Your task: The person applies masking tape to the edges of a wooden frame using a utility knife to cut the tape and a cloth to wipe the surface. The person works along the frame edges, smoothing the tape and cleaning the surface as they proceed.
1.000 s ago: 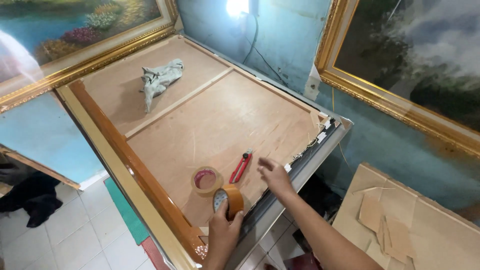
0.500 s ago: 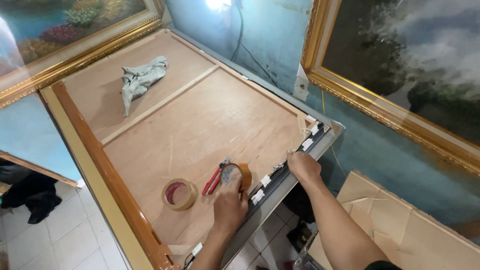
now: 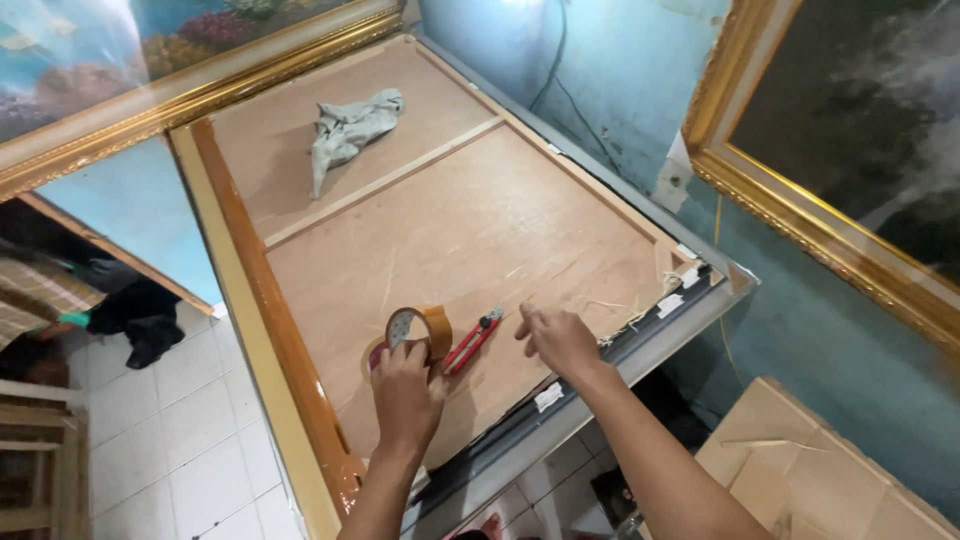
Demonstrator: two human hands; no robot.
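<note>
Tape roll lifted, backing board edge not yet taped.

The brown tape roll [image 3: 420,333] stands upright over the backing board [image 3: 480,240], left hand [image 3: 405,395] clamped on it; right hand [image 3: 558,338], fingers spread flat, rests beside the red cutter [image 3: 473,341]. Board's near edge looks frayed and bare.

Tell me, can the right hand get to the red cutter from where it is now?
Probably yes. The right hand rests open on the board, and the red cutter lies flat just to its left with bare board between them. The left hand, holding the tape roll, sits beside the cutter but not over it.
</note>
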